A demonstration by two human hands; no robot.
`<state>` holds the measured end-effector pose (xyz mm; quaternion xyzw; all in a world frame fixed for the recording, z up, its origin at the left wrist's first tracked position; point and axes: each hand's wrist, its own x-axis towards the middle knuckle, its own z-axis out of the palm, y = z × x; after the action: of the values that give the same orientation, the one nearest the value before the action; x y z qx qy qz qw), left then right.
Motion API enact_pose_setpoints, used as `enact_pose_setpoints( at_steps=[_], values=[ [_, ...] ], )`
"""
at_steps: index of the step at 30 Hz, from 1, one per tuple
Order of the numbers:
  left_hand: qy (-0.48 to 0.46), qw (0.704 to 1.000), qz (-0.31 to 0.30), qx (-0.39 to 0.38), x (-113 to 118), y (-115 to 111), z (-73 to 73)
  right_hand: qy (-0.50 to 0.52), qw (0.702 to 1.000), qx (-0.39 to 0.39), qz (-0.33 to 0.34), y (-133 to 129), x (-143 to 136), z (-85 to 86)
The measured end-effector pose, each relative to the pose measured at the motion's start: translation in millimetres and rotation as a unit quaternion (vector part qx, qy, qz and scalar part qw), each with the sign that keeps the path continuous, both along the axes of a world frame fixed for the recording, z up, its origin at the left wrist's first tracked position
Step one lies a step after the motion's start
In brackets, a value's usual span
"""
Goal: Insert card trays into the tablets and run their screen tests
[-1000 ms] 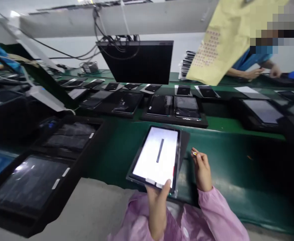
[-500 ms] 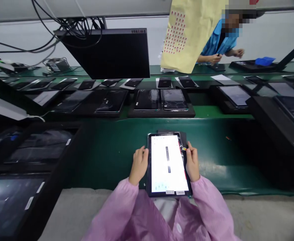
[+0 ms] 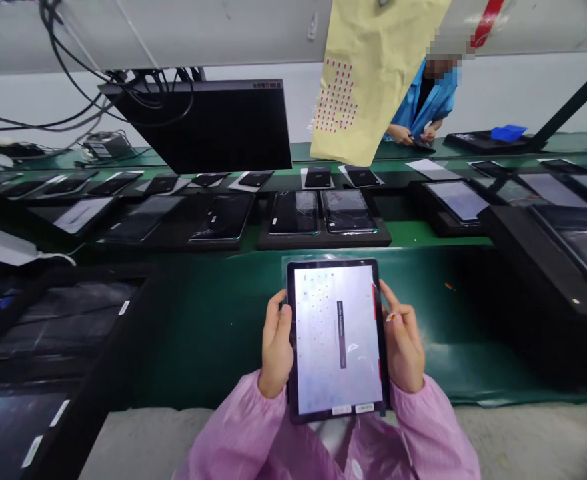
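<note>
A tablet (image 3: 318, 373) with a lit, pale screen is held upright in its long direction in front of my body. A keyboard and a dark message bar show sideways on the screen. My left hand (image 3: 276, 350) grips its left edge, thumb at the front. On the right edge, my right hand (image 3: 406, 350) is closed around the frame. Between thumb and forefinger of that hand is a small white, yellow and red piece (image 3: 391, 318), too small to name. Two white labels lie along the tablet's lower edge, and clear film sticks out at the top.
Ahead, a black foam tray (image 3: 323, 241) holds two film-wrapped tablets. More trays stand left and right (image 3: 533, 267). A dark monitor (image 3: 213, 127) and a yellow sheet (image 3: 358, 73) hang above. A co-worker in a blue coat (image 3: 436, 100) handles a dark device across the bench.
The tablet has been raised closer, and its screen has switched to a keyboard view. The dark piece behind it no longer shows. The co-worker's hands have come together on a device.
</note>
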<state>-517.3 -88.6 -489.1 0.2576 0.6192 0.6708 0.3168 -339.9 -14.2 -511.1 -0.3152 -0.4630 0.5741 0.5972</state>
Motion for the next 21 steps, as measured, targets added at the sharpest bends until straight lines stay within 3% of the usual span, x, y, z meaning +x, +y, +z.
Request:
enact_pose_setpoints(
  at_steps=[4, 8, 10, 13, 15, 16, 17, 19, 21],
  values=[
    [-0.014, 0.986, 0.005, 0.167, -3.8, 22.7, 8.4, 0.003, 0.989, 0.146, -0.038, 11.8, 2.6, 24.4],
    [-0.054, 0.977, -0.023, 0.203, -3.7, 34.8, 5.1, 0.010, 0.980, 0.190, -0.065, 15.1, -1.3, 15.6],
    [-0.065, 0.975, -0.028, 0.211, -5.8, 34.9, 11.2, -0.006, 0.971, 0.214, -0.105, 12.3, -3.7, 6.9],
    [-0.030, 0.961, -0.031, 0.274, -17.3, 34.2, 42.1, -0.066, 0.952, 0.257, -0.150, 7.8, -3.2, -0.7],
    [0.045, 0.946, -0.101, 0.304, -29.4, 37.5, 73.9, -0.110, 0.939, 0.288, -0.154, 6.4, 0.6, -1.3],
    [0.100, 0.935, -0.166, 0.298, -35.4, 40.9, 90.6, -0.133, 0.931, 0.304, -0.148, 6.1, 3.1, -0.6],
    [0.163, 0.916, -0.240, 0.278, -40.7, 45.1, 106.4, -0.156, 0.924, 0.318, -0.144, 6.0, 5.6, 0.5],
    [0.299, 0.850, -0.369, 0.231, -47.9, 55.0, 132.2, -0.200, 0.910, 0.335, -0.143, 6.1, 10.0, 3.5],
    [0.413, 0.778, -0.426, 0.206, -50.4, 63.8, 148.4, -0.241, 0.896, 0.343, -0.146, 5.8, 13.2, 7.2]
  ],
)
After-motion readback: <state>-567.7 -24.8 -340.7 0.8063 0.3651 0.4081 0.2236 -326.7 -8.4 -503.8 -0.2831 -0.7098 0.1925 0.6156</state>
